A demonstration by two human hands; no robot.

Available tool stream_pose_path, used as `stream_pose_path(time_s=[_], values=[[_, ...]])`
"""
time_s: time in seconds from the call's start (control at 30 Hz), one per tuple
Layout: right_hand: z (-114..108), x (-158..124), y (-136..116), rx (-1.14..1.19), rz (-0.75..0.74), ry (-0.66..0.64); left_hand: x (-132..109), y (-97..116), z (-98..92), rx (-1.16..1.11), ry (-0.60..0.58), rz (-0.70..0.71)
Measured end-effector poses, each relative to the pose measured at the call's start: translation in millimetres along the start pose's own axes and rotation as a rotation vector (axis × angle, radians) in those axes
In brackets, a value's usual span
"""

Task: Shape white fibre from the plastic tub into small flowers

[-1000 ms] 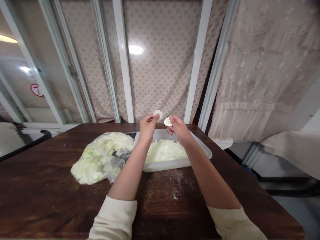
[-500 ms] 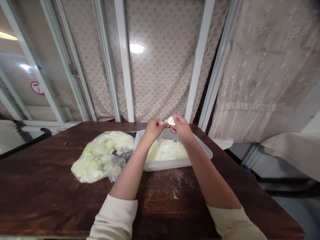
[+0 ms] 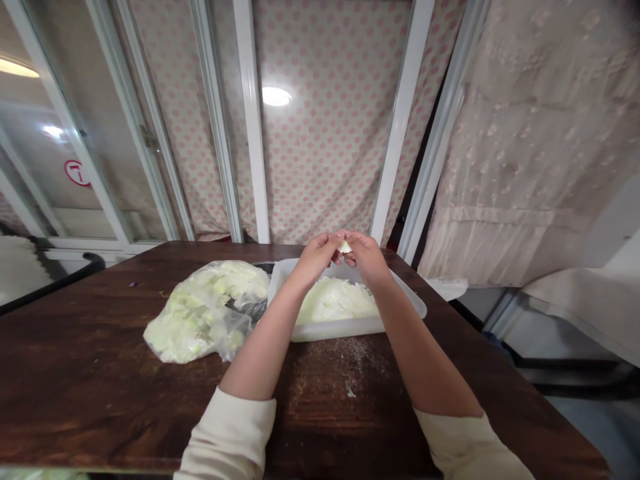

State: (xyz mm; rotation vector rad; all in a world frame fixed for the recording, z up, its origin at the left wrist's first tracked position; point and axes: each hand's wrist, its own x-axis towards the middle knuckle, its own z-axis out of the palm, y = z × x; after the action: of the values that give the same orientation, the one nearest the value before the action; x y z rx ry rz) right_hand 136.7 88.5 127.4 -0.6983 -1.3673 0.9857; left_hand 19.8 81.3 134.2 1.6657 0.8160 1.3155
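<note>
A small white flower-like piece (image 3: 345, 247) with a scalloped edge is pinched between my two hands, above the far part of a white plastic tub (image 3: 340, 329). My left hand (image 3: 321, 255) has its fingers closed at the left side of the piece. From the right, my right hand (image 3: 367, 256) grips it with bent fingers. The fingertips of both hands meet and cover much of the piece. Inside the tub lies a heap of white, thin-looking pieces (image 3: 340, 300).
Left of the tub, a clear plastic bag (image 3: 200, 310) full of pale green-white pieces rests on the dark wooden table (image 3: 90, 373). White crumbs (image 3: 351, 393) are scattered before the tub. Framed glass panels with a dotted curtain (image 3: 325, 133) stand behind the table.
My hands have come closer together, and the fingers now hide more of the flower-like piece. The tub and bag stay where they were.
</note>
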Motion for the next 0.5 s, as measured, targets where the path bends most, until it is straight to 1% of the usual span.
stream_pose_path(time_s=[0.07,0.13,0.23,0.3,0.37,0.4,0.43,0.5], values=[[-1,-1,-2,0.006,-0.012,0.0,-2,1,-0.7,-0.078,-0.03,-0.012],[-2,-2,-3,0.024,-0.007,-0.011,-2,-2,-2.7,-0.182,-0.109,-0.051],[-3,-3,-4,0.091,0.039,-0.076,1,-8,-6.4,-0.325,-0.184,-0.082],[-5,-4,-6,0.139,0.079,-0.132,2,-9,-8.3,-0.368,-0.218,-0.094],[-7,-3,-6,0.159,0.101,-0.173,1,-8,-9.2,-0.344,-0.232,-0.099],[-8,-3,-6,0.153,0.098,-0.18,1,-6,-9.3,-0.3,-0.221,-0.092],[-10,-2,-6,0.135,0.084,-0.176,0,-5,-9.2,-0.234,-0.191,-0.074],[-12,-1,-4,0.041,0.036,-0.134,0,-4,-8.4,-0.039,-0.086,-0.006]])
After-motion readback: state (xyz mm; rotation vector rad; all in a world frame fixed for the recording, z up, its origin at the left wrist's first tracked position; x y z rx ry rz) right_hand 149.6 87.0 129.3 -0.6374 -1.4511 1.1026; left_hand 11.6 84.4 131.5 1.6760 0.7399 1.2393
